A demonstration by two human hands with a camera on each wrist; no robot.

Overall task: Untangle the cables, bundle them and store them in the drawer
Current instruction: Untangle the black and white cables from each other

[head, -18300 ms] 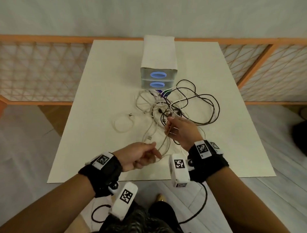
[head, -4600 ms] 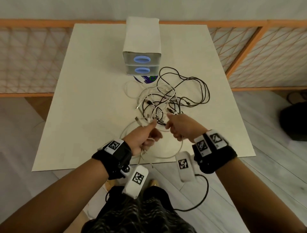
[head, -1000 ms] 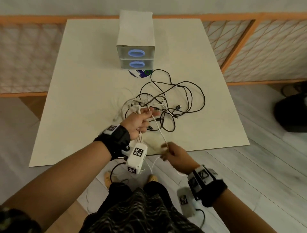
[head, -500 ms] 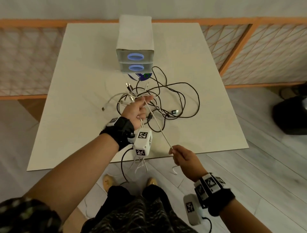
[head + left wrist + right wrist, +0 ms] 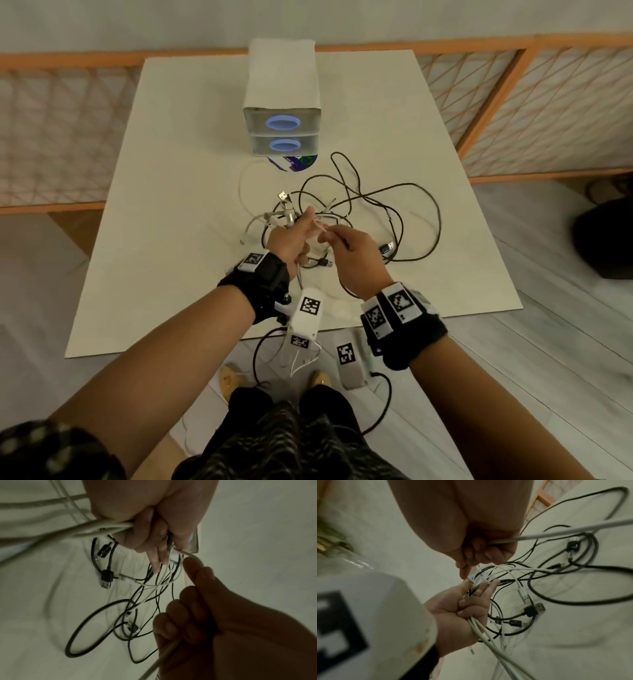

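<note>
My left hand [image 5: 291, 234] hovers over the cream table [image 5: 164, 246] and grips a bunch of white cables [image 5: 102, 526] in its fist, their ends trailing past the wrist. My right hand [image 5: 346, 246] is close beside it, fingers curled around a single white cable [image 5: 556, 534] that runs to the left hand's fingers [image 5: 485, 588]. Black cables lie in loose tangled loops under and to the right of both hands, one ending in a black USB plug [image 5: 387, 247]. The white two-drawer unit [image 5: 281, 96] stands at the far middle, both drawers shut.
A round purple and white disc [image 5: 298, 162] lies just in front of the drawer unit. An orange-framed lattice railing [image 5: 51, 137] runs behind and beside the table. A dark object [image 5: 606, 240] sits on the floor at the right. Bare table lies left of the cables.
My right hand has come up from below the table's near edge to meet the left hand, carrying the white cable. The left hand has kept its hold on the white bunch.
</note>
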